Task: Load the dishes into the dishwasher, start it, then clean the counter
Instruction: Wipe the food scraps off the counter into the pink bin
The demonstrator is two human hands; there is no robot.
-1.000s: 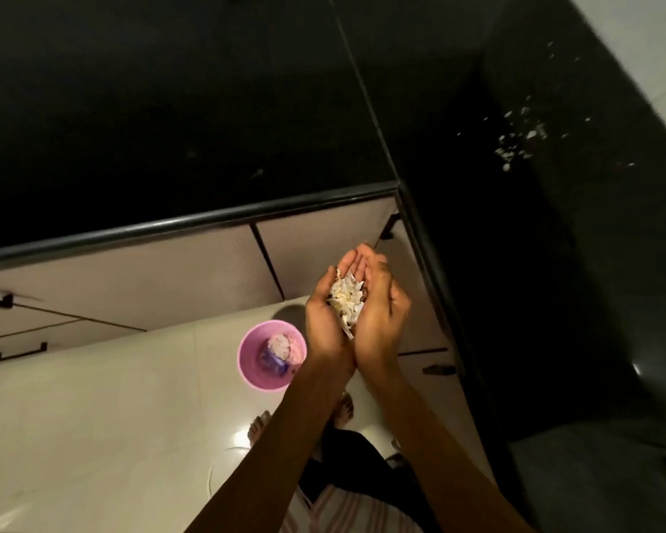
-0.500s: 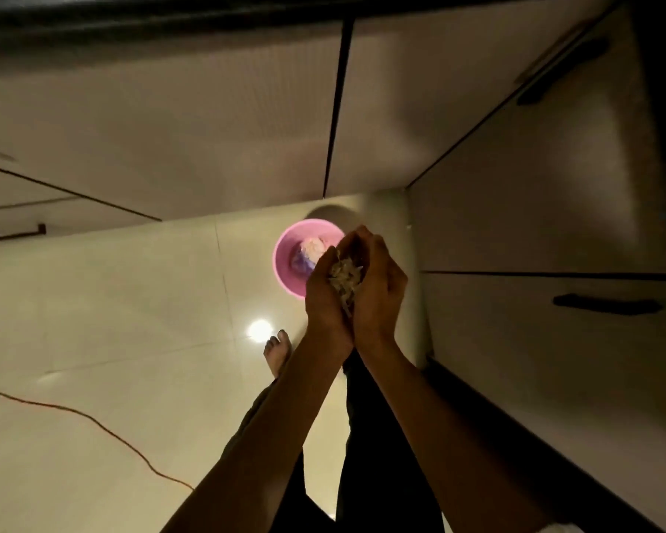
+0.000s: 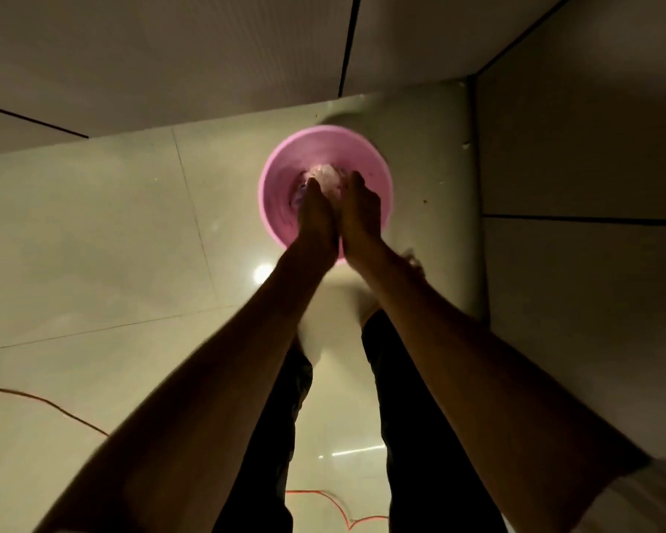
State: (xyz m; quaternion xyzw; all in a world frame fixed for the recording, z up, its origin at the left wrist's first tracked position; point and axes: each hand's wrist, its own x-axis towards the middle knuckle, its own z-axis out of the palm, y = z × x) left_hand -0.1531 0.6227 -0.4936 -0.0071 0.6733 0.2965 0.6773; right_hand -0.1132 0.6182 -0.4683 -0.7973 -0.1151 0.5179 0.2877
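Left hand (image 3: 318,221): reaching down over the pink bin (image 3: 281,167), fingers straight and pointing toward 12 o'clock, palm facing the right hand; whether it is gripping anything cannot be told.
Right hand (image 3: 360,215): lying just beside the left, at its 3 o'clock, fingers extended the same way; its grip cannot be told either, since blur is smearing both.
Bin: sitting on the floor (image 3: 93,232) at 12 o'clock from the person, in the corner where the cabinets (image 3: 170,51) are meeting; both hands are covering its near rim.
Waste (image 3: 325,175): showing as a pale lump inside the bin, just past the fingertips; whether the hands are touching it cannot be told.
Legs (image 3: 412,436): standing in dark trousers at 6 o'clock, below the forearms.
Cord (image 3: 47,405): trailing orange across the floor at 8 o'clock, well apart from the bin.
Glare (image 3: 263,273): shining as a bright spot on the tile just at 9 o'clock of the left wrist.
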